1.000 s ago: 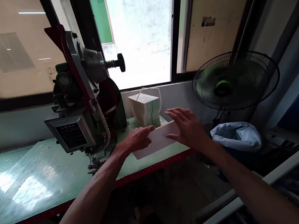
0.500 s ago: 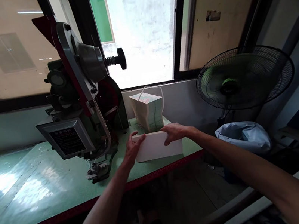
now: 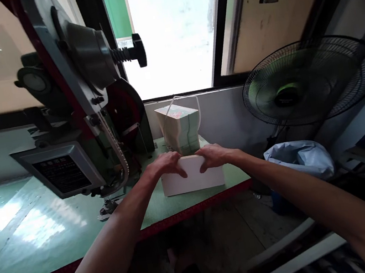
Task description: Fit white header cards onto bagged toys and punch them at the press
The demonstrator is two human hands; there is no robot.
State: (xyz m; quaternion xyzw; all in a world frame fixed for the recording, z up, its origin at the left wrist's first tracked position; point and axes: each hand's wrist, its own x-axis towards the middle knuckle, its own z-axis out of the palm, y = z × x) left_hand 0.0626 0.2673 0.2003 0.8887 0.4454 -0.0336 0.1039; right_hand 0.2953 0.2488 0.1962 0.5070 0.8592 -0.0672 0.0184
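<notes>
A: Left hand and right hand each hold the upper edge of a smooth white rectangular block; thumbs lie on its near face, fingers hook over the top; fingertips on the far side hidden.

B: Position of the block?

A: Near the front edge of a pale green tabletop with a red rim; it stands upright, long side down, lower edge apparently on the surface; behind it is a tall cream stack of printed sheets with a coloured top, a thin white strap looped around it; whether block and stack touch, cannot tell.

B: Change noted?

A: A second ago the block lay slanted and the right hand was spread at its right end; half a second ago the left hand was at the upper left corner; now both hands sit nearer the middle, thumbs facing each other across a narrow gap.

B: Meaning for the handling?

A: Judged only: the hold looks more even, the block squarer to the table edge; a grey and dark red metal machine stands to the left, untouched by either hand.
</notes>
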